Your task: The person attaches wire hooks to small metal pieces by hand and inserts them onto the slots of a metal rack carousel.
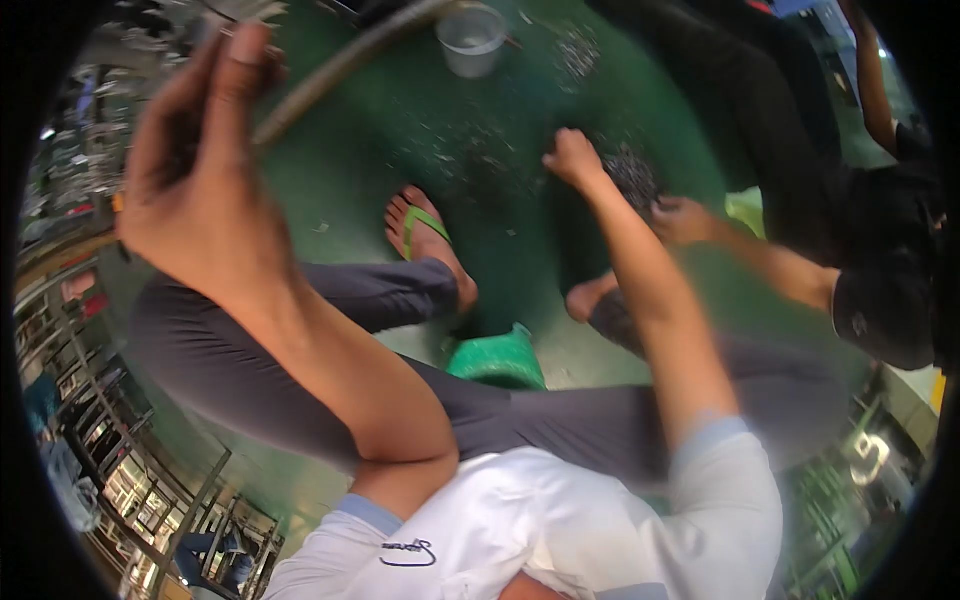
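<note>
Raised close to the camera at the upper left is my left hand, its thumb and fingers pinched together. A thin dark sliver shows at the fingertips, too small and blurred to name. My right hand is low over the green floor with its fingers curled closed; whatever it holds, if anything, is hidden. Just beside it lies a dark pile of small metal pieces. More thin metal bits are scattered on the floor between my hands.
A co-worker's hand touches the pile from the right. A translucent bucket and a smaller heap of bits are farther off. A long pole or pipe crosses the upper left. Between my legs is a green plastic stool.
</note>
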The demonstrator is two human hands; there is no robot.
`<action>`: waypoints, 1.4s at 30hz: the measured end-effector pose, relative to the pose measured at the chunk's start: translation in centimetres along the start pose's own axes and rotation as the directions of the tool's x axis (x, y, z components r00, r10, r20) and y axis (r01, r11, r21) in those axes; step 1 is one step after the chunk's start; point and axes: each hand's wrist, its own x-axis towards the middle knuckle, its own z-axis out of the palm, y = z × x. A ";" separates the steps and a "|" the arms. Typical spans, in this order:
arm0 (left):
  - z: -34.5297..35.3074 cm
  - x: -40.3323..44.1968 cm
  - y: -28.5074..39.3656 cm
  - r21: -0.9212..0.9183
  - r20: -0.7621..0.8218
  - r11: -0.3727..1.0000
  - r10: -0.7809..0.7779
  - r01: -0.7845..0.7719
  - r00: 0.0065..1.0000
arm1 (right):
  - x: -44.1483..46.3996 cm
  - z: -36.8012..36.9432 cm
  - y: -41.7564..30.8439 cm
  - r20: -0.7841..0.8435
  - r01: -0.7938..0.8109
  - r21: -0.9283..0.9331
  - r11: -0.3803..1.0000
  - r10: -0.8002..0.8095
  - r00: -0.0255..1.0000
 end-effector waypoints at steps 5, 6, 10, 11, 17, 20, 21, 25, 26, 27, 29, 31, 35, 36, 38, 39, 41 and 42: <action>-1.3 0.4 0.0 -0.170 0.064 0.980 -0.097 0.106 0.993 | -1.2 -0.6 -1.0 0.045 -0.061 -0.045 0.997 0.063 0.997; -1.5 0.4 0.3 -0.168 0.081 0.978 -0.114 0.126 0.990 | -1.2 -0.9 -1.2 0.058 -0.084 -0.040 0.996 0.087 0.995; -2.6 0.3 0.9 -0.213 0.154 0.957 -0.166 0.197 0.974 | -1.2 -3.0 -3.6 -0.310 0.076 0.225 0.971 -0.003 0.951; -3.0 0.4 0.9 -0.190 0.161 0.957 -0.189 0.218 0.969 | -1.2 -5.5 -5.8 -0.351 0.142 0.296 0.945 -0.030 0.936; -4.0 0.8 0.2 -0.270 0.209 0.904 -0.281 0.331 0.937 | -8.3 -20.9 -23.3 -0.619 0.638 0.742 0.205 -0.156 0.770; -4.0 0.7 -0.1 -0.348 0.250 0.866 -0.283 0.358 0.926 | -11.1 -23.7 -27.0 -0.669 0.709 0.698 0.099 -0.262 0.695; -4.0 0.6 -0.3 -0.352 0.253 0.863 -0.285 0.362 0.925 | -11.4 -23.9 -27.6 -0.685 0.731 0.677 0.084 -0.290 0.668; -4.4 0.4 -0.6 -0.365 0.253 0.857 -0.286 0.365 0.924 | -11.9 -23.9 -28.7 -0.668 0.745 0.660 0.102 -0.374 0.643; -4.5 0.4 -0.7 -0.368 0.252 0.856 -0.284 0.363 0.925 | -11.8 -23.8 -28.7 -0.687 0.763 0.636 0.117 -0.365 0.629; -4.6 0.4 -0.6 -0.359 0.238 0.860 -0.292 0.363 0.926 | -11.7 -23.7 -28.7 -0.704 0.780 0.612 0.132 -0.358 0.613; -4.6 0.4 -0.3 -0.342 0.210 0.867 -0.306 0.363 0.929 | -11.4 -23.7 -29.1 -0.719 0.788 0.601 0.134 -0.341 0.606; -4.7 0.5 -1.0 -0.342 0.212 0.878 -0.275 0.335 0.938 | -11.3 -23.6 -29.6 -0.712 0.770 0.629 0.109 -0.317 0.627; -4.3 0.3 -0.8 -0.361 0.211 0.874 -0.262 0.324 0.942 | -11.1 -23.4 -29.8 -0.699 0.752 0.650 0.107 -0.303 0.647; -4.2 0.2 -0.9 -0.353 0.207 0.881 -0.255 0.316 0.944 | -11.2 -23.5 -29.8 -0.685 0.745 0.656 0.124 -0.318 0.656; -3.9 0.2 -1.0 -0.349 0.183 0.894 -0.230 0.282 0.956 | -11.0 -23.7 -29.8 -0.653 0.730 0.666 0.156 -0.351 0.671; -3.7 0.1 -0.6 -0.303 0.153 0.914 -0.232 0.269 0.961 | -10.8 -23.7 -29.7 -0.637 0.720 0.672 0.171 -0.362 0.681; -3.2 -0.6 -1.4 -0.206 0.037 0.977 -0.056 0.062 0.998 | -10.4 -24.2 -29.6 -0.581 0.679 0.705 0.203 -0.384 0.718; -2.9 -1.0 -2.1 -0.143 -0.008 0.989 0.036 -0.036 0.999 | -10.2 -24.5 -29.5 -0.541 0.648 0.729 0.220 -0.394 0.743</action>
